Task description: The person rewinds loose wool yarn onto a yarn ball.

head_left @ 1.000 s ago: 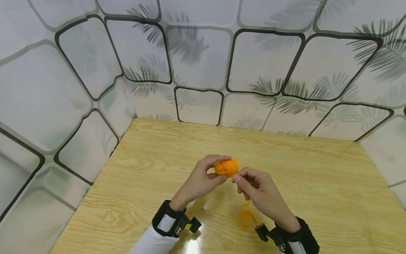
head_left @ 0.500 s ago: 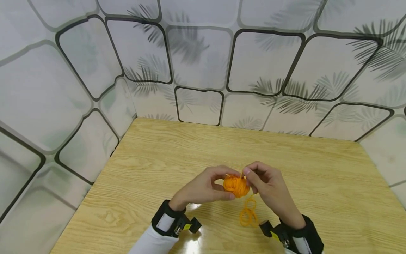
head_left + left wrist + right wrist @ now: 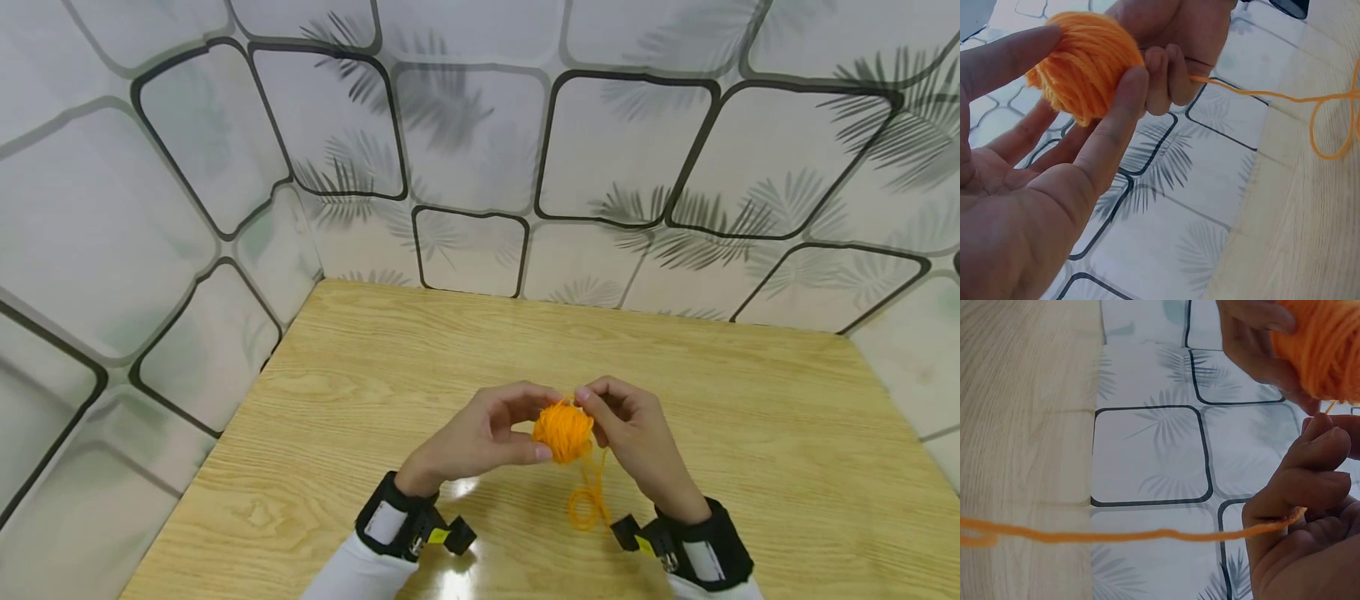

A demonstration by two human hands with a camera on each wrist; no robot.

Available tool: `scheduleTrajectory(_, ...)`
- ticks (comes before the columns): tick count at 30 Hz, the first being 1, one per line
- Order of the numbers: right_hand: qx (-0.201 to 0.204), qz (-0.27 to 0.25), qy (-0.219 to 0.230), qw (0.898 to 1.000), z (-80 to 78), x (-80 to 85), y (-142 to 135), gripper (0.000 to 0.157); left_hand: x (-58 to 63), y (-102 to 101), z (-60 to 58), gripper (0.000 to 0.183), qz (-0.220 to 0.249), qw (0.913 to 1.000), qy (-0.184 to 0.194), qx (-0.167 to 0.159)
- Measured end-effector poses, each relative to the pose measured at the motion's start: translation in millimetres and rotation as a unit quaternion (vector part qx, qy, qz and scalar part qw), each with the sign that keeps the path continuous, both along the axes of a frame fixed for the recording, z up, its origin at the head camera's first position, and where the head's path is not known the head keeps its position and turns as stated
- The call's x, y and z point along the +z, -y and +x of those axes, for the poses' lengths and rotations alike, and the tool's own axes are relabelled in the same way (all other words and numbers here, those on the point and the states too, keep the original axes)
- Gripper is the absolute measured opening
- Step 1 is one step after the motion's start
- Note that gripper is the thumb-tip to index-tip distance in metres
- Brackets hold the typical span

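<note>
An orange ball of yarn (image 3: 564, 432) is held above the table between the thumb and fingers of my left hand (image 3: 491, 429). In the left wrist view the wound ball (image 3: 1088, 65) shows its strands, with the thumb and a fingertip pressed on its sides. My right hand (image 3: 633, 433) is close at the ball's right side, pinching the yarn strand. From its curled fingers, in the right wrist view, the loose strand (image 3: 1166, 534) runs off toward the table. A short bit of strand joins the right fingertips to the ball.
Loops of the loose yarn (image 3: 583, 508) lie on the wooden table (image 3: 390, 350) below the hands. A wall covering with a leaf pattern (image 3: 480, 142) stands behind and to the left of the table. Each wrist wears a black strap with a small camera.
The ball has come nearer and slightly right, and has been turned in the left hand. My right hand has moved from the ball's lower right to its upper right, with the strand.
</note>
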State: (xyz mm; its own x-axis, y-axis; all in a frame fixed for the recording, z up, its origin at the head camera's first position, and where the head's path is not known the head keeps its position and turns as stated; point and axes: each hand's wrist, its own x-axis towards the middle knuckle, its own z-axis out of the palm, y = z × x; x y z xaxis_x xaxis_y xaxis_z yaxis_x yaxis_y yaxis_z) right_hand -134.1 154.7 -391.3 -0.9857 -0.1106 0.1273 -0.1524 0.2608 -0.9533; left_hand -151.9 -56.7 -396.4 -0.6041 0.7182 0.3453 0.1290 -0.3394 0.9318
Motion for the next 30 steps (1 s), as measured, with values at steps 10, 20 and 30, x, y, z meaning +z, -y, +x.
scheduleTrajectory(10, 0.046, -0.002, 0.014, 0.999, -1.3, -9.9, 7.9, 0.028, 0.9, 2.1, -3.0, 0.047, 0.101, 0.9824, 0.108, 0.113)
scheduleTrajectory(20, 0.091, 0.051, -0.003, 0.995, 3.0, -13.8, 21.4, 0.027, -0.3, -0.5, -8.7, 0.048, 0.126, 0.9521, 0.139, 0.241)
scheduleTrajectory(30, 0.118, 0.077, 0.002, 0.990, 12.4, -3.2, 24.2, 0.025, -6.9, -4.6, -10.0, 0.049, 0.090, 0.9436, 0.071, 0.310)
